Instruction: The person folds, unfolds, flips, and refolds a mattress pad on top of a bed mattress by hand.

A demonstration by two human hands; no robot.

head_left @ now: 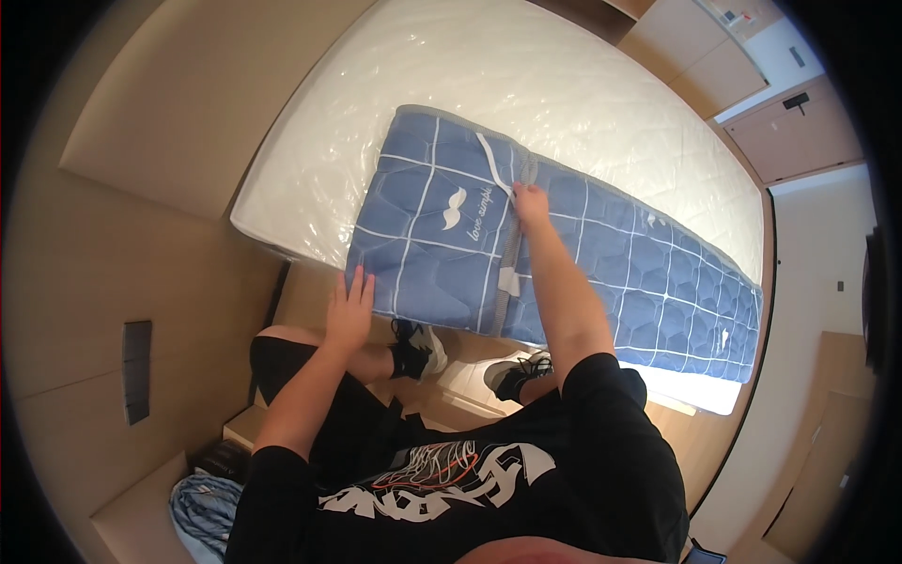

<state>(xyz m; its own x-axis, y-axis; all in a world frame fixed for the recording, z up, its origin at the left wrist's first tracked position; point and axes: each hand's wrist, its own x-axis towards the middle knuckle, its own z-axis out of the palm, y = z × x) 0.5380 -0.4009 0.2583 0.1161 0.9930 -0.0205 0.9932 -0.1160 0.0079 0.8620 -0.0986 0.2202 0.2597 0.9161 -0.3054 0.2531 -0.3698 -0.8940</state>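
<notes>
A blue quilted mattress pad with white grid lines lies folded along the near side of the bed. A grey edge band crosses it, and a white elastic strap lies loose beside that band. My right hand is closed at the grey band near the strap's end, gripping the pad's edge; the fingertips are partly hidden. At the pad's near left corner, my left hand rests with its fingers spread flat on the blue fabric.
The mattress below is white, wrapped in shiny clear plastic. A padded beige headboard rises at the left. Behind me at lower left sits a bundle of blue patterned fabric. Wooden cabinets stand at the far right.
</notes>
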